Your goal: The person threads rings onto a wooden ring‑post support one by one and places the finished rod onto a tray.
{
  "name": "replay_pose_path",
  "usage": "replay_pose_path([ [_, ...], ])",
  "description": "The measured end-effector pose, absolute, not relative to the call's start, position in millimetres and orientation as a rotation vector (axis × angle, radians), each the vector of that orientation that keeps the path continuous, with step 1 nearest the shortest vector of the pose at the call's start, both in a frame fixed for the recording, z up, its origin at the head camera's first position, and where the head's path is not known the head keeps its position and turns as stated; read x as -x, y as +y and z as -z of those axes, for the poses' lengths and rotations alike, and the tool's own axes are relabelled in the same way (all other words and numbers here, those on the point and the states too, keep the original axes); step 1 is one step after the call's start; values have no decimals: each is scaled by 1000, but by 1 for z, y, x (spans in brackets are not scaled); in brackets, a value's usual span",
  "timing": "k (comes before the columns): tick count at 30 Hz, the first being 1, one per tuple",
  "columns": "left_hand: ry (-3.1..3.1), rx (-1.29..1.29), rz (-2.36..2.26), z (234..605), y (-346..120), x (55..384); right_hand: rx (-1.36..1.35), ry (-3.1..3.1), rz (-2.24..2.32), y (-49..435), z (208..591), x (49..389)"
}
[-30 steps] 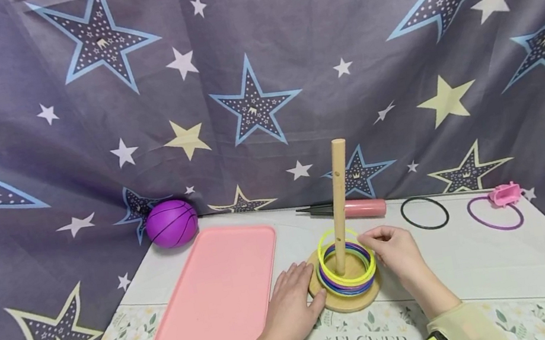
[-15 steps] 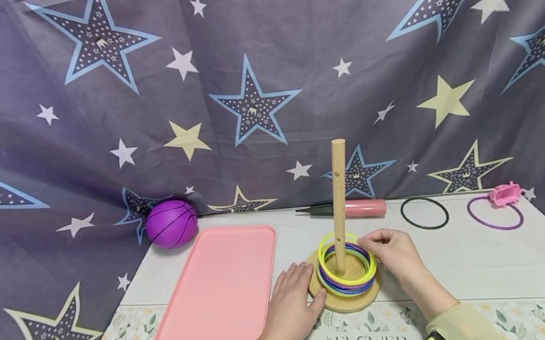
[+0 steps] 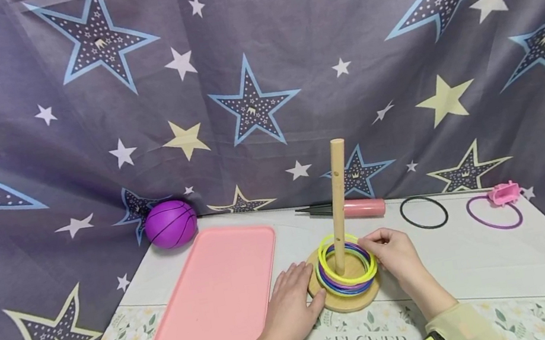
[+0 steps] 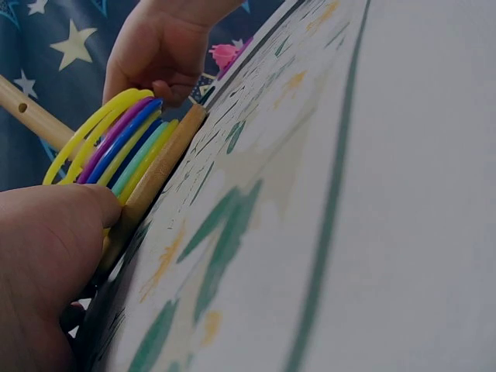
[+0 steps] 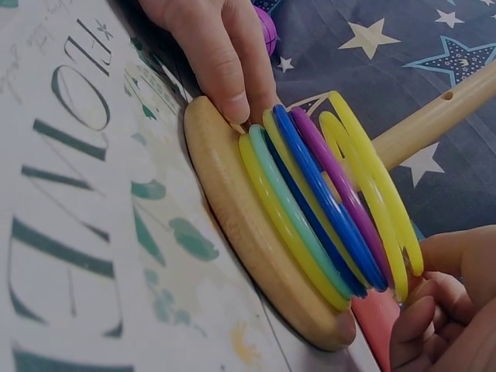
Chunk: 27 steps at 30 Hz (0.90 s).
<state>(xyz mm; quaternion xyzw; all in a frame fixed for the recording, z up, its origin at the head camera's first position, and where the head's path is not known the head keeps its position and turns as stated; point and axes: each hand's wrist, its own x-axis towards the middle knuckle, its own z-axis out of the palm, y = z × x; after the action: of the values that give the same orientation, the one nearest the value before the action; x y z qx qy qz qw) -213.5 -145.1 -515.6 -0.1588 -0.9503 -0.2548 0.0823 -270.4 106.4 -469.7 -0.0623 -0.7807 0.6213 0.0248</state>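
A wooden peg (image 3: 337, 183) stands upright on a round wooden base (image 3: 348, 303). Several coloured rings (image 5: 310, 201) are stacked around it: yellow, turquoise, blue and purple. At the top of the stack, two yellow rings (image 5: 380, 190) lie tilted, their far side raised. My right hand (image 3: 393, 252) pinches the edge of the top yellow ring between thumb and fingers, on the stack's right side. On the left, my left hand (image 3: 294, 298) lies with extended fingers against the base, its thumb at the near left rim. The left wrist view shows that thumb (image 4: 97, 203) beside the lowest rings.
A pink tray (image 3: 216, 287) lies left of the base, with a purple ball (image 3: 171, 224) behind it. Behind the peg is a pink pump (image 3: 364, 207). A black ring (image 3: 444, 213), a purple ring (image 3: 495, 227) and a pink toy piece (image 3: 505, 194) lie far right.
The far side of the top yellow ring has sunk slightly toward the stack. My right hand has barely shifted, and my left hand stays in place.
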Motion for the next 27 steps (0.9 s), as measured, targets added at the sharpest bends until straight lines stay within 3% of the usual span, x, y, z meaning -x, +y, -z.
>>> replay_pose_path([
  [18,-2843,470,763,514,-145,213,204,-2443,-1882,110,471,271],
  [27,-2852,470,764,516,-146,214,271,-2389,-1842,136,464,275],
])
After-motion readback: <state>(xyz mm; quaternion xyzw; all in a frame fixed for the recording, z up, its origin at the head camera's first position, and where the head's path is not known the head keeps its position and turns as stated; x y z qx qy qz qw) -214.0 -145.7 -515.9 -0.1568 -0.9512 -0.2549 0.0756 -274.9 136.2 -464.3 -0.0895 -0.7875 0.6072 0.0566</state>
